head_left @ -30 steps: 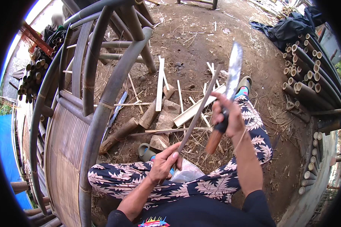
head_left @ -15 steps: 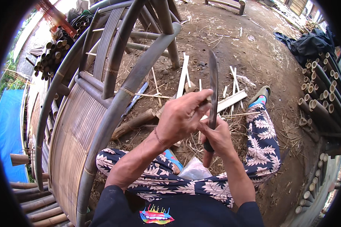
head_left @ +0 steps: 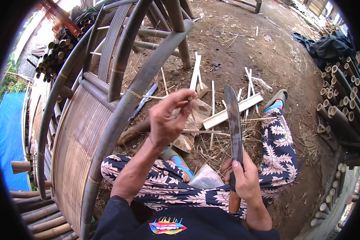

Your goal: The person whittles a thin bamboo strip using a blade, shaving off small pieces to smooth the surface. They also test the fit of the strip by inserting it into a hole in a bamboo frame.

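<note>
My right hand (head_left: pixel 247 180) grips a machete (head_left: pixel 234 124) by its wooden handle, with the thumb against the base of the dark blade, which points up and away from me. To its left, my raised left hand (head_left: pixel 168 120) is closed in a pinch on a thin bamboo sliver (head_left: pixel 193 114), most of it hidden by the fingers. The two hands are apart. Beyond them, a wooden block (head_left: pixel 185 142) lies on the ground. Near it are a split bamboo piece (head_left: pixel 218 119) and several pale strips (head_left: pixel 195 72). A clear plastic bag (head_left: pixel 206 178) sits between my legs.
A bamboo chair (head_left: pixel 108 138) stands close on my left, its frame near my left arm. Stacked bamboo poles (head_left: pixel 340 92) and a dark cloth (head_left: pixel 328 50) are at the right. A blue tarp (head_left: pixel 13 140) hangs at far left. Shavings litter the dirt ground (head_left: pixel 284 80).
My hands have moved apart. My right hand has drawn the machete down toward me and slightly right; my left hand has shifted left, away from the blade, with the sliver between its fingers.
</note>
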Tool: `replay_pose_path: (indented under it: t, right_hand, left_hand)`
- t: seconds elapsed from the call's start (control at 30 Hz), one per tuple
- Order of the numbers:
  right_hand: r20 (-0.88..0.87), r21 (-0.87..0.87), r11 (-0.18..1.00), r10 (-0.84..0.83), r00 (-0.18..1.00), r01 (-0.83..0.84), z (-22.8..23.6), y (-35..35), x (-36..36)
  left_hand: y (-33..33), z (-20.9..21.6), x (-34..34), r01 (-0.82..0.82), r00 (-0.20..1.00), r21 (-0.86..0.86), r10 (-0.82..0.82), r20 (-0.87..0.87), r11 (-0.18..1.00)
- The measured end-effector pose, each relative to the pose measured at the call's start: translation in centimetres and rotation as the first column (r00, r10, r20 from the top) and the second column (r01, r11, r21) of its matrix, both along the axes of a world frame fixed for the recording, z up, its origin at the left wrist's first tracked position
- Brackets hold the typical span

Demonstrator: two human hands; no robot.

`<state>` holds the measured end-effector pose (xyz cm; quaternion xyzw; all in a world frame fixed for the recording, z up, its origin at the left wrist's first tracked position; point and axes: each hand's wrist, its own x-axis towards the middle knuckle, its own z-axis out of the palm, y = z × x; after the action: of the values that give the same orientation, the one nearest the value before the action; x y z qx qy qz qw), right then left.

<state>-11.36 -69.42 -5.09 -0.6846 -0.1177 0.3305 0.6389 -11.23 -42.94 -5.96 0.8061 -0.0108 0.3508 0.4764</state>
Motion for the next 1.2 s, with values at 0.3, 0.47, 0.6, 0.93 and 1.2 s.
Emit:
replay_pose_path:
  t: [0.3,0.47,0.6,0.93,1.2]
  right_hand:
    - [0.107,-0.118,0.983,0.153,0.982,-0.14,3.4,-0.4,-2.8]
    - [0.258,-0.141,0.976,0.199,0.945,-0.167,2.1,-0.3,-3.6]
    - [0.273,-0.117,0.982,0.178,0.945,-0.151,1.5,-0.3,-4.1]
    - [0.35,-0.128,0.987,0.135,0.927,-0.095,-0.4,0.8,-4.1]
    - [0.575,-0.236,0.971,0.122,0.809,0.022,1.0,3.0,-1.5]
  left_hand:
    - [-4.3,-0.7,-3.9,0.054,0.988,-0.114,-0.07,-0.135,0.992]
    - [-5.1,-0.6,-4.9,0.036,0.979,-0.013,-0.038,-0.198,0.999]
    - [-4.9,-1.0,-5.3,0.035,0.977,0.047,-0.025,-0.212,0.998]
    - [-5.2,-0.6,-4.6,0.037,0.974,-0.086,-0.055,-0.218,0.996]
    - [-3.4,13.3,-1.9,-0.11,0.96,0.569,0.235,-0.151,0.815]
